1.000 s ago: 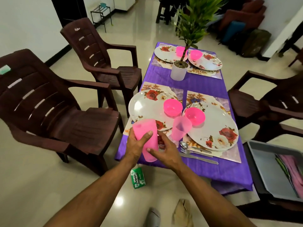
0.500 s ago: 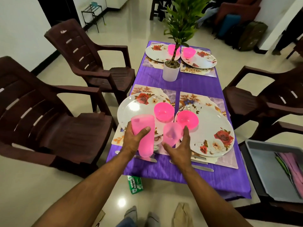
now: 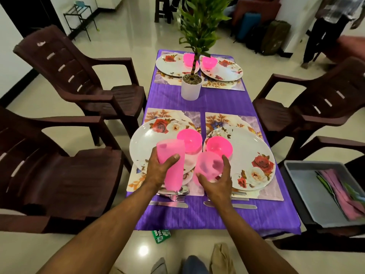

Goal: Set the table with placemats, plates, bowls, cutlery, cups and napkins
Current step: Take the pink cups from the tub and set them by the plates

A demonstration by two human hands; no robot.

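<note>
Cups: left grip (image 3: 158,171) holds one (image 3: 172,165), right grip (image 3: 218,182) another (image 3: 208,167), hiding cutlery (image 3: 173,196).

Table (image 3: 197,218) bears a purple cloth. Four floral placemats (image 3: 262,191) lie on it. A white plant pot (image 3: 191,89) stands mid-table.

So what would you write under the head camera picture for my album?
Left hand holding a tall pink plastic cup, right hand gripping another, over flowered plates.

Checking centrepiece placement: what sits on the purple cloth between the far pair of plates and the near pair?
In the head view, a white plant pot with a leafy plant stands on the purple cloth between the far plates and near plates.
</note>
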